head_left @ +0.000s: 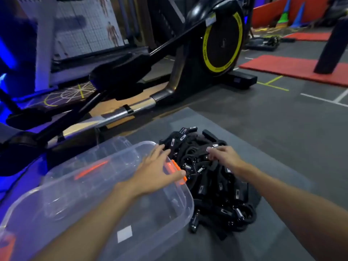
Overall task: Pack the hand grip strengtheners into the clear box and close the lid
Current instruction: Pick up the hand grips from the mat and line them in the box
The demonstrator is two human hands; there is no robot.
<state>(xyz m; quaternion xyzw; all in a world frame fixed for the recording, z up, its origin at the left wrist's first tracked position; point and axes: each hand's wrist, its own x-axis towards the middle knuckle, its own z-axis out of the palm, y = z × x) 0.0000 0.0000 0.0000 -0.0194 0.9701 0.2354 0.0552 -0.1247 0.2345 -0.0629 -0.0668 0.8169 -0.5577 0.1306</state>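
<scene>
A heap of black hand grip strengtheners (212,187) with metal springs lies on the grey mat, right of the clear box (105,208). The box stands open and looks empty, with an orange latch (178,171) on its right rim. My left hand (160,170) reaches over that rim with fingers spread and straight, the thumb beside the latch. My right hand (222,155) is on top of the heap, its fingers curled round one black strengthener. The lid (114,146) seems to lie behind the box.
A black elliptical trainer (222,44) with a yellow-ringed flywheel stands just beyond the mat, its rails (122,112) running to the left behind the box. Red mats (293,66) and a dark post (331,46) are at the far right.
</scene>
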